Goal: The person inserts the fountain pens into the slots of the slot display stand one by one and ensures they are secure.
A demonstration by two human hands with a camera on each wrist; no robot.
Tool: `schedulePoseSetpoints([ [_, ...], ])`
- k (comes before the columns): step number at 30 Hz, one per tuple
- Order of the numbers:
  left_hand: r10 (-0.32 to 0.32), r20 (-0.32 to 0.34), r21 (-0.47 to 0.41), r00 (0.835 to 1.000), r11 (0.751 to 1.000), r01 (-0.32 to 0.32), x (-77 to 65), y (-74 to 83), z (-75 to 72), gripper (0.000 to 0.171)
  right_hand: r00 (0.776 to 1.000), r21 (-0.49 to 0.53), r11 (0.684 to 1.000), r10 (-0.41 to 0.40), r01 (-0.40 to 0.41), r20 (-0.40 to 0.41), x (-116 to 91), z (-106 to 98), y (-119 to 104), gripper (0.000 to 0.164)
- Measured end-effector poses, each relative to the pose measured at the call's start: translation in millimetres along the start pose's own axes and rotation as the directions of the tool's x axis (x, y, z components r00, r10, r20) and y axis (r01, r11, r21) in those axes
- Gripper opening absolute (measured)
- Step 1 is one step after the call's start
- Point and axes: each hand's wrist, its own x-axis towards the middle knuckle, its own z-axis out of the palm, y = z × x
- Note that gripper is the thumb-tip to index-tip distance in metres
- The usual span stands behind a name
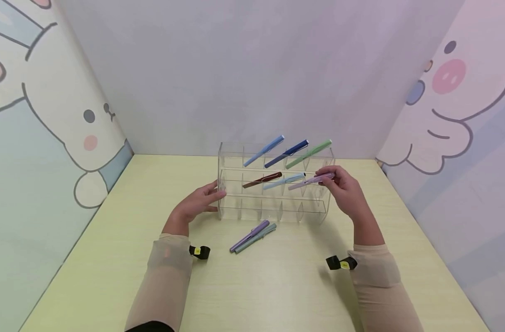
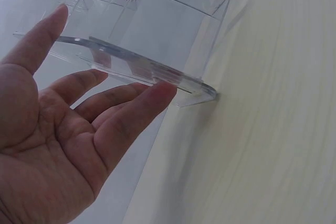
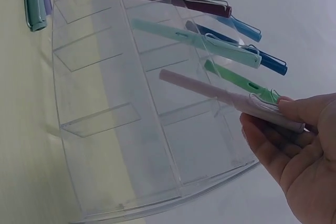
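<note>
A clear acrylic pen rack [image 1: 273, 204] with three tiers stands on the table. My right hand [image 1: 344, 189] pinches a pale lilac pen [image 3: 194, 87] near its clip end, between thumb and fingers. That pen slants across the middle tier, right of a light blue pen [image 1: 282, 181] and a dark red pen [image 1: 261, 180]. At the rack's left side, my left hand [image 1: 198, 201] has its fingers spread, with fingertips against the clear side panel [image 2: 136, 64]. On the top tier lie a blue pen [image 1: 264, 151], a navy pen [image 1: 286, 154] and a green pen [image 1: 308, 154].
In front of the rack, a purple pen [image 1: 249, 236] and a grey-green pen [image 1: 256, 239] lie side by side on the pale wood-look table [image 1: 277, 286]. A plain wall [image 1: 252, 83] rises behind. Cartoon-printed panels [image 1: 49, 115] flank both sides.
</note>
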Motion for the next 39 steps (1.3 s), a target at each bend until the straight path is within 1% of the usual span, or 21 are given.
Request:
schedulePoseSetpoints([
  [3, -0.001, -0.002, 0.002, 1.000, 1.000, 0.001, 0.1, -0.4, 0.3, 0.081, 1.000, -0.083, 0.997, 0.001, -0.001, -0.005, 0, 2, 0, 0.024],
  [7, -0.005, -0.006, 0.005, 1.000, 1.000, 0.005, 0.1, -0.3, 0.5, 0.084, 1.000, -0.172, 0.985, -0.018, 0.017, -0.003, 1, 6, -1, 0.022],
  [12, -0.003, -0.005, 0.003, 1.000, 1.000, 0.003, -0.2, 0.5, 0.0, 0.084, 1.000, -0.239, 0.971, -0.027, 0.027, 0.003, 2, 10, -3, 0.021],
  [20, 0.009, 0.006, -0.008, 1.000, 1.000, -0.009, -0.4, 1.2, -0.3, 0.085, 1.000, -0.262, 0.965, -0.027, 0.027, 0.004, 1, 12, -4, 0.021],
  [32, 0.010, 0.004, 0.006, 1.000, 1.000, -0.010, 0.3, 0.4, -0.9, 0.083, 0.999, -0.241, 0.970, -0.031, 0.033, 0.014, 0, 16, -6, 0.021],
  [36, 0.007, 0.003, 0.008, 1.000, 1.000, -0.007, -0.2, 1.0, -0.5, 0.083, 1.000, -0.231, 0.973, -0.019, 0.022, 0.014, 0, 16, -6, 0.025],
  [39, 0.008, 0.004, 0.006, 1.000, 1.000, -0.008, -0.1, 1.5, -0.2, 0.081, 1.000, -0.218, 0.976, -0.027, 0.028, 0.009, 1, 15, -6, 0.032],
])
